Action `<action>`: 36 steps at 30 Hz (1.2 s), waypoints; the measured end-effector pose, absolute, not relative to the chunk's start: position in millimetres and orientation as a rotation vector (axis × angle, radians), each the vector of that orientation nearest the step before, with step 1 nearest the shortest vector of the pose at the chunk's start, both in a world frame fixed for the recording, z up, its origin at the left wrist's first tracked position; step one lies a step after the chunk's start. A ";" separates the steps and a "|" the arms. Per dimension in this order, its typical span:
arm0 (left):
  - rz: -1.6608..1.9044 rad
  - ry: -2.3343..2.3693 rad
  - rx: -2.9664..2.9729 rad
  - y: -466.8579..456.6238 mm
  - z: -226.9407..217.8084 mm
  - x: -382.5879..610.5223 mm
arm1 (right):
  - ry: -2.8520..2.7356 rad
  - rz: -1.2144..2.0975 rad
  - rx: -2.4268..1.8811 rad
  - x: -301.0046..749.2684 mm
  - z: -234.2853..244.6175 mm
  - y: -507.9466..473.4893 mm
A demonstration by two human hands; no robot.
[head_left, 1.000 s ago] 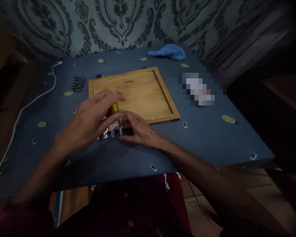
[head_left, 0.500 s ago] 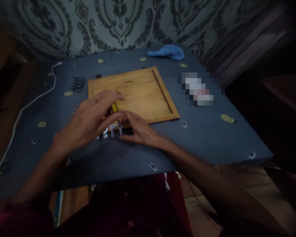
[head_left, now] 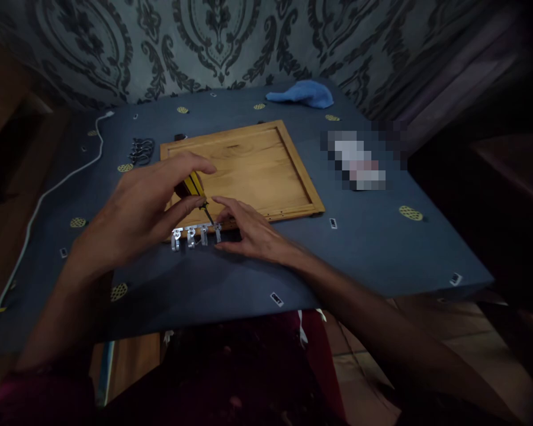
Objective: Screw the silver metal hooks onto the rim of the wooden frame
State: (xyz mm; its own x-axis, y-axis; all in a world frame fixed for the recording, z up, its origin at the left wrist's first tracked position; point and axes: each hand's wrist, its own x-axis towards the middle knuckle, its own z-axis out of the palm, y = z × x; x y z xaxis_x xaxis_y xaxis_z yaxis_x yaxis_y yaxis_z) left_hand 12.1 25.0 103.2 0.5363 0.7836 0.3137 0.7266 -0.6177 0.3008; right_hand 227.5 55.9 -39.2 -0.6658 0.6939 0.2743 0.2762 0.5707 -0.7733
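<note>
My left hand (head_left: 128, 207) grips a screwdriver (head_left: 194, 184) with a yellow-and-black handle, its index finger stretched past the handle. The tool leans, its tip down at the right end of a silver hook rail (head_left: 190, 229). This rail with several hooks lies along the near edge of a wooden framed panel (head_left: 249, 171). At the rail's right end, my right hand (head_left: 253, 234) closes around the last hook and the panel edge, thumb in front and fingers above. The exact finger contact is partly hidden.
Several dark hooks (head_left: 141, 151) lie on the dark blue tablecloth (head_left: 373, 248) at the left. A white cable (head_left: 66, 177) runs down the left side. A blue cloth (head_left: 304, 94) sits at the back, and a blurred-out item (head_left: 355, 160) at the right.
My left hand has shifted left and tilted the screwdriver, uncovering more of its handle, its shaft and the hooks. My right hand stays at the rail's end.
</note>
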 end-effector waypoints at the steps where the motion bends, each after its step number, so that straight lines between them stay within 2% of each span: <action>1: 0.627 1.298 2.638 25.3 103.0 12.5 | -2.239 0.969 -0.775 227.6 -38.6 55.7; 36: 0.545 1.249 2.734 29.9 86.9 17.7 | -2.258 0.930 -0.757 227.4 -40.4 57.7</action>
